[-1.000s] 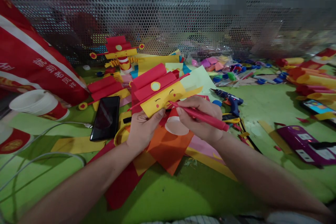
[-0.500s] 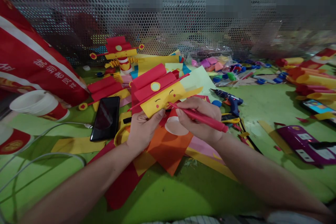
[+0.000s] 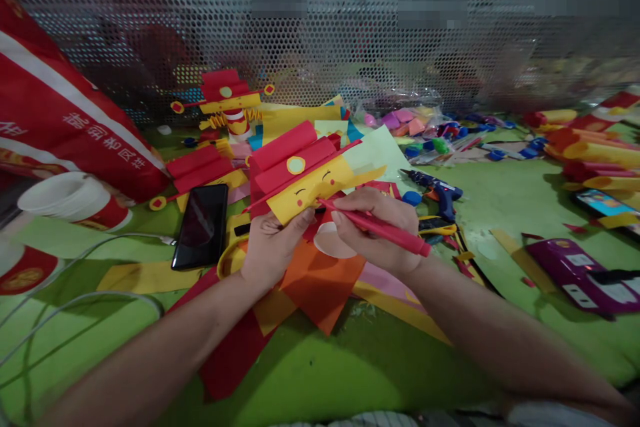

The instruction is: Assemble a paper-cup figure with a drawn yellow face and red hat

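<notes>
My left hand (image 3: 273,247) grips the lower edge of a paper figure's head (image 3: 305,190), a yellow roll with drawn eyes and red cheek dots under a red paper hat. In my right hand (image 3: 377,227) is a red marker (image 3: 390,231), held like a pen. Its tip meets the yellow paper near the lower middle of the drawn face. Just below the head, a paper cup (image 3: 336,241) lies with its pale round end towards me. Orange paper (image 3: 323,287) spreads underneath my hands.
A black phone (image 3: 201,227), stacked paper cups (image 3: 75,199) and a red bag (image 3: 65,100) are on the left. A finished-looking paper figure (image 3: 230,97) stands behind. To the right are a blue glue gun (image 3: 435,192) and a purple power strip (image 3: 580,273).
The marker and my right hand have shifted slightly left and down along the face. My left hand and the paper head stay almost still.
</notes>
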`<move>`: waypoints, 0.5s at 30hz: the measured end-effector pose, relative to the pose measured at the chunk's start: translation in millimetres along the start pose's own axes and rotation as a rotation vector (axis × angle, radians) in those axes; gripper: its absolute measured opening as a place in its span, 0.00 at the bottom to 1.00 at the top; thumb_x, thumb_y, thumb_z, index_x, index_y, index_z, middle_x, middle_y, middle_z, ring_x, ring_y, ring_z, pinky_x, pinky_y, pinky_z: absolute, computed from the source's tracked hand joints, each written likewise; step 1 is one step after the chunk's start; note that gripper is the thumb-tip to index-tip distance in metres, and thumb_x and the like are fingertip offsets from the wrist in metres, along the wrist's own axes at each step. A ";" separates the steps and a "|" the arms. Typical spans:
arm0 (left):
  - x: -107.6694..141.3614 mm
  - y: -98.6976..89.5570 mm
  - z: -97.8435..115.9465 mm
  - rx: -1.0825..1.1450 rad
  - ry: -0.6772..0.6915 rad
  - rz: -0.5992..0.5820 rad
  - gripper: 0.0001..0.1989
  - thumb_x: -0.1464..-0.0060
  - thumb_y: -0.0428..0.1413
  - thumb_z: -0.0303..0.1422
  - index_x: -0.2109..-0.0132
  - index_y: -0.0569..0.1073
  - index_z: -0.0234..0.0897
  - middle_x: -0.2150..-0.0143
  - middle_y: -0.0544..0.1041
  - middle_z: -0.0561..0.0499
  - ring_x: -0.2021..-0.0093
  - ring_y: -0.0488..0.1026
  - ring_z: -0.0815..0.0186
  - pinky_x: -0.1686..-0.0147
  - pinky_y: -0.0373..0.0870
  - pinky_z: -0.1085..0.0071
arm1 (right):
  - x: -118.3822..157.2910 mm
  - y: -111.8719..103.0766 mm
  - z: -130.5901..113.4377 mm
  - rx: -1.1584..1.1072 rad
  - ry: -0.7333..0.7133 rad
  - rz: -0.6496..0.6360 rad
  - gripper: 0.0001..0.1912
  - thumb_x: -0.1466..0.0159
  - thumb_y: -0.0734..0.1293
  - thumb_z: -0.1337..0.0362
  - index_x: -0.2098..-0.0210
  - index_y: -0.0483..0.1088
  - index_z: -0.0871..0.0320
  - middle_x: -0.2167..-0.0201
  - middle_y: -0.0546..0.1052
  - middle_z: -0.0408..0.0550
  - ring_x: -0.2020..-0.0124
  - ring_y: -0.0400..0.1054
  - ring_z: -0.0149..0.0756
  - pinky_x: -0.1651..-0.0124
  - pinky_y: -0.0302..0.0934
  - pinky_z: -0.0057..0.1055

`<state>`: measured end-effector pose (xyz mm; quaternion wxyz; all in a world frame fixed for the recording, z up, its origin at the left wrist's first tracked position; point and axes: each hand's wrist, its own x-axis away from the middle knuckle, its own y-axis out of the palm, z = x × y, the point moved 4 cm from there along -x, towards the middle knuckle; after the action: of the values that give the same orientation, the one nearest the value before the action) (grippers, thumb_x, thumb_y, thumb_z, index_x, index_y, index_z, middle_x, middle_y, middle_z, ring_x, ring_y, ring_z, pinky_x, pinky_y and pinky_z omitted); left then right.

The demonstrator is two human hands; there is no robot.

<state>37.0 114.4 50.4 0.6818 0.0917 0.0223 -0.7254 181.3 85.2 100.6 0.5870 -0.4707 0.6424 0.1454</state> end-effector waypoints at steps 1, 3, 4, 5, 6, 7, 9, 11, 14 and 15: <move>0.0 0.0 0.4 -0.003 0.001 0.000 0.09 0.56 0.62 0.38 0.72 0.76 0.37 0.75 0.78 0.51 0.66 0.76 0.61 0.71 0.73 0.69 | 0.0 0.0 -0.2 0.004 -0.001 -0.002 0.03 0.45 0.66 0.68 0.70 0.67 0.56 0.78 0.77 0.42 0.79 0.71 0.27 0.77 0.64 0.22; -0.1 0.1 0.9 -0.005 0.001 -0.001 0.09 0.56 0.62 0.38 0.72 0.76 0.37 0.75 0.78 0.51 0.66 0.76 0.61 0.71 0.73 0.69 | -0.2 -0.2 -0.8 0.006 0.001 -0.006 0.04 0.45 0.67 0.68 0.69 0.67 0.56 0.77 0.77 0.42 0.79 0.71 0.26 0.77 0.64 0.21; -0.1 0.3 1.0 -0.004 -0.001 -0.003 0.08 0.56 0.62 0.38 0.72 0.76 0.37 0.74 0.78 0.51 0.66 0.76 0.61 0.71 0.73 0.69 | -0.3 -0.1 -1.1 0.004 0.002 -0.008 0.04 0.45 0.67 0.68 0.69 0.67 0.56 0.77 0.77 0.42 0.79 0.71 0.26 0.76 0.65 0.21; -0.1 0.5 1.1 -0.002 -0.001 -0.005 0.08 0.55 0.62 0.38 0.72 0.76 0.37 0.74 0.78 0.51 0.66 0.76 0.61 0.70 0.73 0.69 | -0.4 -0.1 -1.4 0.001 0.002 -0.009 0.04 0.45 0.67 0.69 0.69 0.67 0.56 0.77 0.77 0.42 0.79 0.71 0.26 0.76 0.65 0.21; -0.1 0.6 1.2 -0.001 -0.001 -0.007 0.08 0.55 0.62 0.38 0.72 0.76 0.37 0.74 0.78 0.51 0.65 0.76 0.61 0.70 0.73 0.69 | -0.5 0.0 -1.7 -0.001 0.001 -0.009 0.05 0.45 0.67 0.69 0.69 0.67 0.56 0.77 0.78 0.42 0.78 0.71 0.26 0.75 0.65 0.21; 0.0 0.8 1.4 0.000 0.000 -0.009 0.08 0.55 0.62 0.38 0.72 0.76 0.37 0.74 0.78 0.51 0.65 0.76 0.61 0.70 0.73 0.69 | -0.5 0.1 -1.9 -0.003 -0.001 -0.009 0.05 0.45 0.67 0.69 0.69 0.67 0.56 0.76 0.78 0.43 0.78 0.71 0.26 0.75 0.66 0.21; 0.2 1.1 1.7 0.001 0.003 -0.013 0.09 0.56 0.62 0.38 0.72 0.76 0.37 0.74 0.78 0.51 0.64 0.76 0.61 0.69 0.73 0.69 | -0.5 0.4 -2.2 -0.002 -0.003 -0.008 0.05 0.45 0.67 0.70 0.69 0.67 0.56 0.76 0.78 0.43 0.78 0.71 0.27 0.75 0.66 0.21; 0.4 1.4 2.1 0.008 0.011 -0.015 0.09 0.56 0.62 0.39 0.72 0.76 0.37 0.75 0.78 0.51 0.65 0.76 0.61 0.70 0.73 0.69 | -0.5 0.4 -2.3 0.001 -0.006 -0.004 0.05 0.45 0.67 0.70 0.69 0.67 0.56 0.77 0.78 0.42 0.78 0.72 0.27 0.75 0.66 0.22; 0.4 1.5 2.7 0.014 0.024 -0.012 0.10 0.56 0.62 0.39 0.71 0.77 0.37 0.76 0.78 0.51 0.66 0.76 0.61 0.70 0.73 0.69 | -0.6 0.4 -1.5 0.003 0.003 -0.006 0.05 0.45 0.67 0.70 0.70 0.67 0.56 0.77 0.77 0.42 0.78 0.71 0.27 0.76 0.65 0.22; 0.3 1.4 2.7 0.009 0.022 -0.010 0.10 0.56 0.62 0.40 0.71 0.77 0.37 0.75 0.78 0.51 0.66 0.76 0.61 0.70 0.73 0.69 | -0.7 0.5 -1.1 -0.001 0.006 -0.006 0.05 0.46 0.67 0.70 0.70 0.67 0.56 0.78 0.77 0.42 0.79 0.71 0.27 0.76 0.65 0.22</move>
<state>38.2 113.5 53.1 0.6774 0.1029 0.0270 -0.7279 180.1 84.9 101.3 0.5854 -0.4734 0.6426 0.1424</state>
